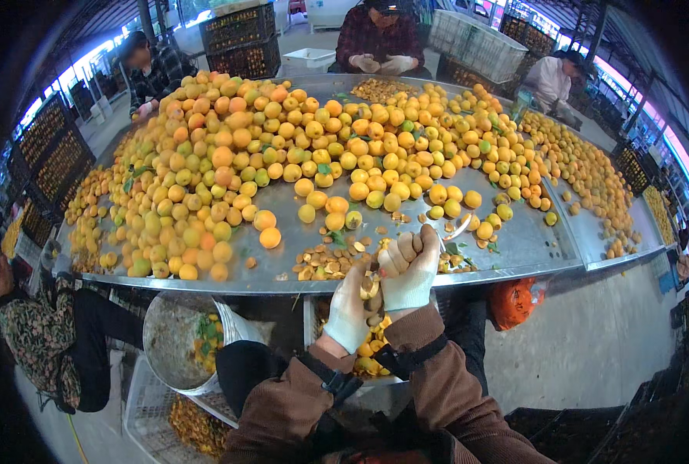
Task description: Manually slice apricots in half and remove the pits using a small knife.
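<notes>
Both my hands wear soiled white knit gloves and meet above the near edge of a metal table [530,264]. In my left hand [350,310] is an apricot [370,286], cut, with pale flesh showing. My right hand [411,269] is closed on a small curved knife [459,228], its blade pointing up and to the right. Just beyond my hands lies a pile of apricot pits [327,259]. A large heap of whole apricots [298,133] spreads across the table. Below my hands, a container holds opened apricots [367,365].
A white bucket [161,348] with fruit and leaves stands at lower left, beside a white basket [141,394]. An orange bag [509,304] hangs under the table's edge. Several people work around the table, one seated close at left. Stacked crates [243,40] stand behind.
</notes>
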The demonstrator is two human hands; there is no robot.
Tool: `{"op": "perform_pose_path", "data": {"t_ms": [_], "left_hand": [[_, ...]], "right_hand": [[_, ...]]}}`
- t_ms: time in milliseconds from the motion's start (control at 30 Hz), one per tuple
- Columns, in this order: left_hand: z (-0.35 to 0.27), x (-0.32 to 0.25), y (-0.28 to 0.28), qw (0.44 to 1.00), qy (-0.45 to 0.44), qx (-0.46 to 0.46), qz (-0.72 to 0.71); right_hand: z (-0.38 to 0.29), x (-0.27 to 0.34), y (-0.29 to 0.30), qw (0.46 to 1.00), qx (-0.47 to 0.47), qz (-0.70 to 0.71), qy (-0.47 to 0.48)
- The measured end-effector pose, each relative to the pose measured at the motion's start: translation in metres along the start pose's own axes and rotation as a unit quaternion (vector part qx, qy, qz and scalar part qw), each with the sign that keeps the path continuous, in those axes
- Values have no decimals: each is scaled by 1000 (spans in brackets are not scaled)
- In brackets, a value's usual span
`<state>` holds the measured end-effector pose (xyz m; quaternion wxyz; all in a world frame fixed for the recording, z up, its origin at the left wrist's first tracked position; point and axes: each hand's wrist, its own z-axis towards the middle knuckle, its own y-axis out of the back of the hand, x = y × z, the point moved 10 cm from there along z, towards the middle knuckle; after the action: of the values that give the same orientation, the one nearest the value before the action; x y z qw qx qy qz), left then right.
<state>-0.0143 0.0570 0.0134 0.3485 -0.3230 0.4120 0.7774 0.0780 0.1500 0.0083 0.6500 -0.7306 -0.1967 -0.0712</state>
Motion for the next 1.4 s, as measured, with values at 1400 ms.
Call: {"op": "perform_pose_path", "data": {"t_ms": [1400], "left_hand": [[12,63,-44,707,416,-1,-572]], "right_hand": [[33,16,28,746,140,-628,170]]}}
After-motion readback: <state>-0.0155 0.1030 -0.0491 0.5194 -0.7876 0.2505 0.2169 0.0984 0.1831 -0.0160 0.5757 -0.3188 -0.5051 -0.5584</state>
